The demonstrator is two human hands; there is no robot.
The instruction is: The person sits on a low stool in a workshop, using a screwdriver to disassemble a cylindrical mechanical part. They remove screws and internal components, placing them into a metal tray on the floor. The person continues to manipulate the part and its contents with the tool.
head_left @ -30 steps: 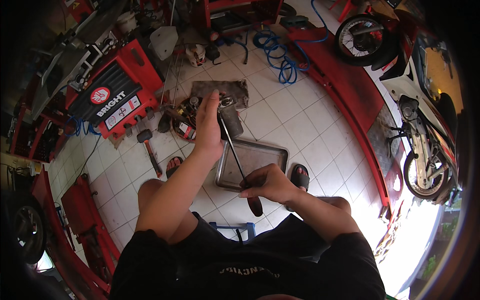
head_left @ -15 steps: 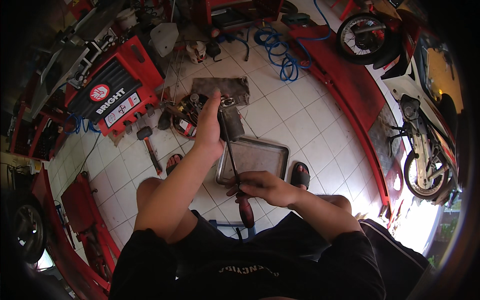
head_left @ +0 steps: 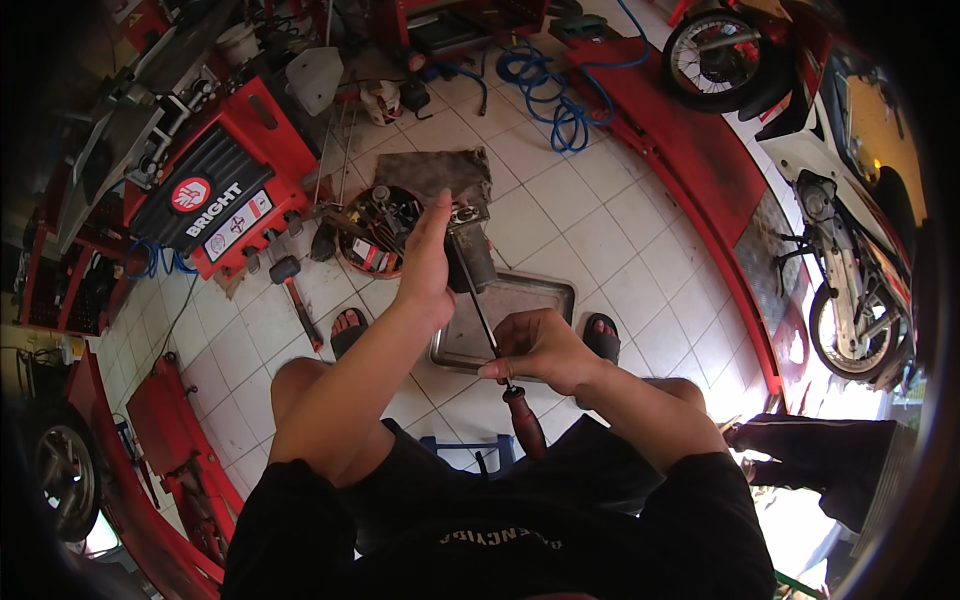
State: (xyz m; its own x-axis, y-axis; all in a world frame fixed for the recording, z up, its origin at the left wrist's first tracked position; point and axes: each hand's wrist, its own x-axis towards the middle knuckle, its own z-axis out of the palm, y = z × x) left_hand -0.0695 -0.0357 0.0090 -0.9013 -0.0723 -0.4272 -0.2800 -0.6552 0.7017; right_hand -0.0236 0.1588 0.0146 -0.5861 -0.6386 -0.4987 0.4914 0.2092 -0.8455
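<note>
My left hand [head_left: 430, 265] is closed around a dark, grimy metal part with a cylindrical body [head_left: 474, 258]; the palm and fingers hide much of its near side. A long screwdriver [head_left: 524, 424] with a dark red handle slants up toward that part. Its thin shaft runs alongside the cylinder, and I cannot make out where the tip sits. My right hand [head_left: 548, 350] pinches the shaft just above the handle between thumb and fingers. Below the part, a shallow metal tray [head_left: 553, 283] lies on the tiles between my feet.
Beyond my left hand stand a round container of tools [head_left: 385, 258] and a dark mat [head_left: 430, 172]. A mallet [head_left: 296, 300] lies to the left near a red machine [head_left: 225, 185]. Blue hose [head_left: 570, 125], a red ramp [head_left: 690, 160] and a motorcycle [head_left: 835, 250] are right. Another person's dark-trousered legs [head_left: 830, 455] show.
My right hand has moved slightly up and right, with its fingers now more raised. The screwdriver's handle has swung to the right. At the right edge, the other person's legs have shifted.
</note>
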